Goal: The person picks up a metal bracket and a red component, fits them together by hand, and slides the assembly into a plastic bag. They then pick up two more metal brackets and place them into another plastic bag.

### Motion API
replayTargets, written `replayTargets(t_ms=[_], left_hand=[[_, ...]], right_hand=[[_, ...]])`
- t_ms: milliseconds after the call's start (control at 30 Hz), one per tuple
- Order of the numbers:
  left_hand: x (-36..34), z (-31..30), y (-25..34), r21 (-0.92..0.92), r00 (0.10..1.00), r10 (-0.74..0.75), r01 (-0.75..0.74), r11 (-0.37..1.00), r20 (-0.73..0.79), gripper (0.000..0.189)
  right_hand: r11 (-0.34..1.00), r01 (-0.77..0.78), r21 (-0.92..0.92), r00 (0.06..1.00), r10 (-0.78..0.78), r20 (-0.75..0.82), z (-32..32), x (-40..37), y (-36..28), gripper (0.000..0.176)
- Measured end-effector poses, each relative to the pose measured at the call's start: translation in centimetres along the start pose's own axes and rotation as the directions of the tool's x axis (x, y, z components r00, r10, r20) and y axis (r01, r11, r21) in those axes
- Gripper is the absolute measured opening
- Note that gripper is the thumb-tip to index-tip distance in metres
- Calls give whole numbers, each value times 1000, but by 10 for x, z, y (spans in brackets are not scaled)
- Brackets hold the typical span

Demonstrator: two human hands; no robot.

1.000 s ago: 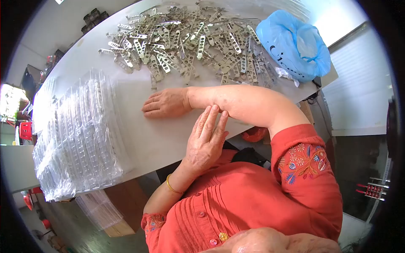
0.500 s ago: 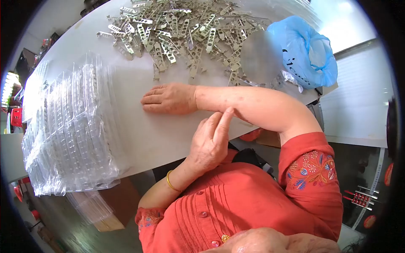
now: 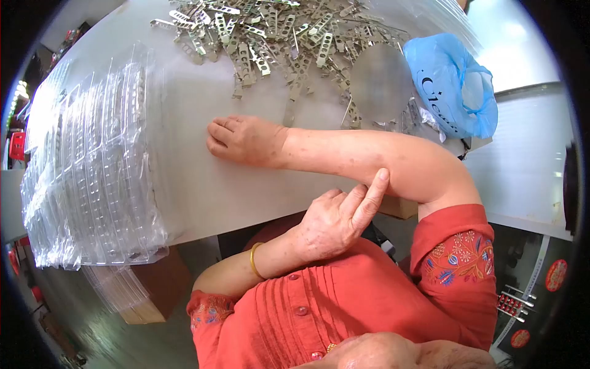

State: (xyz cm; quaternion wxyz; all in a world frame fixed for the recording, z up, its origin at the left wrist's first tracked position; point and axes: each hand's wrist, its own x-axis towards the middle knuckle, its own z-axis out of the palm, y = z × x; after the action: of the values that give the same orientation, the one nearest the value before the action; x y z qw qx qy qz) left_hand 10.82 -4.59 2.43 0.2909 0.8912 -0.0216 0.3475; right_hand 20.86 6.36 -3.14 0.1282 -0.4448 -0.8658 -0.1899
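Count: two hands, both empty. The right hand [image 3: 246, 140] is flat, palm down on the desk [image 3: 246, 190], fingers spread. The left hand [image 3: 332, 224] is half curled, two fingers [image 3: 376, 187] out and touching the right forearm [image 3: 344, 154], which lies across the desk's near edge. One bangle [image 3: 254, 261] on the left wrist.

From the right hand:
- 12 o'clock: one heap of metal strips [image 3: 276, 37], too many to count.
- 2 o'clock: one blue bag [image 3: 452, 86].
- 9 o'clock: one wrapped stack of clear trays [image 3: 92, 166].

Versus 0.5 s ago, the left fingers have slid along the forearm toward the elbow. The right hand is unmoved.
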Motion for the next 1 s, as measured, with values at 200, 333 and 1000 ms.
replayTargets(t_ms=[200, 333, 1000], left_hand=[[1, -13, 3, -21, 992, 124, -124, 992, 19, 76], [-15, -18, 6, -57, 982, 183, -180, 982, 48, 64], [-44, 10, -36, -343, 954, -290, 298, 891, 78, 18]], right_hand=[[999, -13, -41, 982, 21, 188, -22, -7, -8, 40], [997, 17, -71, 731, 36, 681, -112, -12, -5, 25], [659, -156, -736, -613, 520, 596, -222, -230, 41, 35]])
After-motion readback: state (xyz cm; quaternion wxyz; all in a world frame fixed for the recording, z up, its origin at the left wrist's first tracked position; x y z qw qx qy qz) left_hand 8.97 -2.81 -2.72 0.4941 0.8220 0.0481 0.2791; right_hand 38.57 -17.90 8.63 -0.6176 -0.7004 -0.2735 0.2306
